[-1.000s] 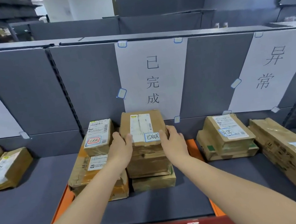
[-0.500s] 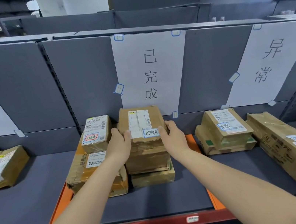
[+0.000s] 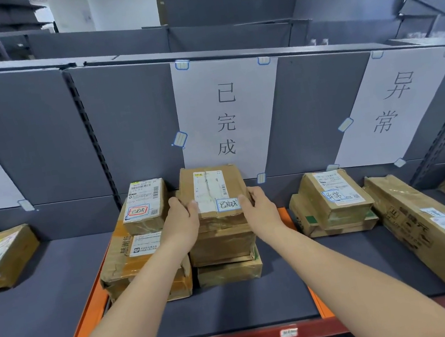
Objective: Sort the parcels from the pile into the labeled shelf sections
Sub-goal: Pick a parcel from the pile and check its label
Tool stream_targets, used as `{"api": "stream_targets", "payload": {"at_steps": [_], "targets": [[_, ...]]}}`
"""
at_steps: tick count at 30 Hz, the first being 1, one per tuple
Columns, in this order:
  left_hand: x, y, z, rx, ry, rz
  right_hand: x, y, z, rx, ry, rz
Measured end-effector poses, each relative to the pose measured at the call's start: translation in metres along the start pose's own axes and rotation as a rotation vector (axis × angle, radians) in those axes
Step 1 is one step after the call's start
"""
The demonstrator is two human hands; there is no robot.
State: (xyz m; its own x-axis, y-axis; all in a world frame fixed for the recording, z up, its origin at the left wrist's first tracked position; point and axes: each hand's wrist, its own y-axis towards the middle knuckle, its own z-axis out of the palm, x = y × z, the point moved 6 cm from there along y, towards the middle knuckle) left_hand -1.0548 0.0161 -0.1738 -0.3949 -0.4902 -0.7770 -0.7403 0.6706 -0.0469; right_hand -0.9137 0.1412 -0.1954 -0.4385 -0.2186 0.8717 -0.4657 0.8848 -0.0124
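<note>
Parcel point(image 3: 213, 193) rests atop middle stack | left hand point(image 3: 181, 221) grips its left edge | right hand point(image 3: 259, 209) grips its right edge | fingers curled round parcel

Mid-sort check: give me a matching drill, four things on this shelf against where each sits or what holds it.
Things:
1. held parcel
2. red-tagged parcel
3. long parcel
4. 异常 sign

Places:
A. back panel, right
B. shelf, far right, lying lengthwise
C. top of middle stack, between left hand and right hand
D. top of left stack

Pairs: 1-C, 2-D, 3-B, 4-A
</note>
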Motion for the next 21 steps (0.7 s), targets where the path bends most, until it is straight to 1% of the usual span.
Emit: {"api": "stream_targets", "payload": {"at_steps": [6,12,16,19,21], "targets": [[-0.001,0.000,0.000,-0.015,0.001,0.016,0.005,-0.003,-0.003,-0.004,0.014,0.003],[-0.001,-0.004,-0.003,-0.088,-0.021,0.011,0.015,-0.008,-0.010,-0.007,-0.009,0.010],[-0.010,-0.005,-0.008,-0.147,-0.052,0.025,0.021,-0.008,-0.016,0.029,-0.050,0.039],[-0.021,-0.005,-0.014,-0.221,0.047,0.073,0.020,-0.014,-0.026,0.028,-0.011,0.081],[-0.033,-0.008,-0.017,-0.275,0.156,0.152,0.018,-0.020,-0.036,0.008,0.002,0.074]]}}
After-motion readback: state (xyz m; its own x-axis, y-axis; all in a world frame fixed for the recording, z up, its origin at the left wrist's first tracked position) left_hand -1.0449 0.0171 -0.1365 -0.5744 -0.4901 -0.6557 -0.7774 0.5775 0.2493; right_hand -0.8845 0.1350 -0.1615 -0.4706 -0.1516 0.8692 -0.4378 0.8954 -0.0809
